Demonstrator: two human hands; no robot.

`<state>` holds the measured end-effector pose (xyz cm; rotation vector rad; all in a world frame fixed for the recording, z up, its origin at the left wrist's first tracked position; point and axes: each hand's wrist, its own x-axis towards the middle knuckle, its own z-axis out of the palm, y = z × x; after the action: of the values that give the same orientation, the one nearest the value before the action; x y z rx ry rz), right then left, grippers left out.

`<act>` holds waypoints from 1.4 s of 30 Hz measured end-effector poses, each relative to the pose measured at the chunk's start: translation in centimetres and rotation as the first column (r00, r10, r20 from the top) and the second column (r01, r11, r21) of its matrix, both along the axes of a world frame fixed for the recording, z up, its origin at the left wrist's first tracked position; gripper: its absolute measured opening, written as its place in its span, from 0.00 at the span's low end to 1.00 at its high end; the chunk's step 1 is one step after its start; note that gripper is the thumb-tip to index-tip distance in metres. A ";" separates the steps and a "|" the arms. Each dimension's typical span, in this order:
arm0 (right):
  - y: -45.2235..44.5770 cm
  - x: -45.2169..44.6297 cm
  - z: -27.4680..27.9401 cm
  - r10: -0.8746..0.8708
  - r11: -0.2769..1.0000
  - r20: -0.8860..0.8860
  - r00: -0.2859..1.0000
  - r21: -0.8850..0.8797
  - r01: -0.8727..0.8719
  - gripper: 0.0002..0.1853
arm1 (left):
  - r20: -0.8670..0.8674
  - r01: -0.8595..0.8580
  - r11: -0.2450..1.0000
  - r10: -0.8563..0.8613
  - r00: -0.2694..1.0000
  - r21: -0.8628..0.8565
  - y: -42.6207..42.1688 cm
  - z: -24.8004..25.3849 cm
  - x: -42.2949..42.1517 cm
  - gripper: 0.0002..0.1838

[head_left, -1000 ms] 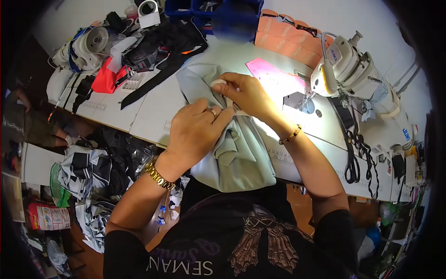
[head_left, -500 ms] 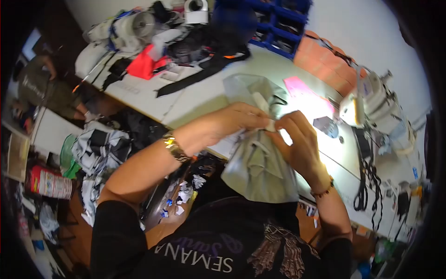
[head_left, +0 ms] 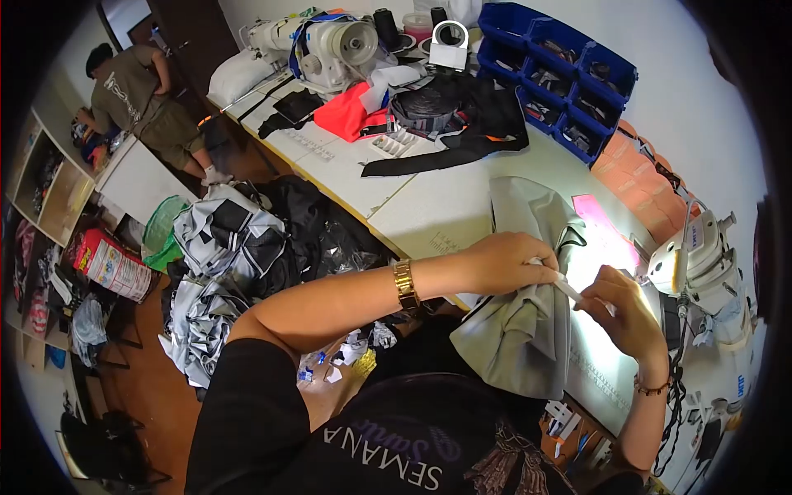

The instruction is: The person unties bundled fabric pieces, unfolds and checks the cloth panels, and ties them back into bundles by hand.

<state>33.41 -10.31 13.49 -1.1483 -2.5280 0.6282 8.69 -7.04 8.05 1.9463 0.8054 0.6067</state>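
Note:
A grey-green piece of fabric (head_left: 520,338) hangs in folds over the table's front edge and onto my lap, its upper part lying on the tabletop. My left hand (head_left: 518,264), below a gold watch, is closed in a pinch at a narrow whitish strip (head_left: 568,289) along this fabric. Just to the right, my right hand (head_left: 623,309) pinches the other end of the strip, thumb and forefinger together. Only a short length of strip shows between the hands. Whether it is sewn to the fabric, I cannot tell.
A lit sewing machine (head_left: 693,256) stands at the right, near pink material (head_left: 606,219). Blue parts bins (head_left: 561,78), another sewing machine (head_left: 330,49) and black and red cloth line the back. Piled garments (head_left: 231,239) lie left; a person (head_left: 136,99) stands beyond.
My view has swung left, so everything sits further right and lower. My hands have moved slightly apart, exposing more of the whitish strip between them.

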 end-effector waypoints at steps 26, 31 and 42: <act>2.7 -4.4 -0.6 0.168 0.955 -0.494 0.853 0.295 -0.017 0.12 | 0.590 -0.094 0.844 0.444 0.674 -0.528 -3.7 -0.4 2.8 0.13; 3.4 -6.5 -4.6 -0.345 0.893 -0.737 0.581 -0.448 -0.039 0.18 | 0.625 -0.126 0.867 0.441 0.644 -0.482 -4.1 -1.4 2.3 0.14; 4.3 -7.0 -5.6 -0.404 0.834 -0.653 0.641 -0.551 -0.036 0.13 | 0.300 -0.494 0.635 0.395 0.868 0.594 -3.4 -1.4 0.0 0.11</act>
<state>26.37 -6.01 7.91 -0.9814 -1.5124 1.4454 8.66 -10.46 6.64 2.2869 1.0978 1.4923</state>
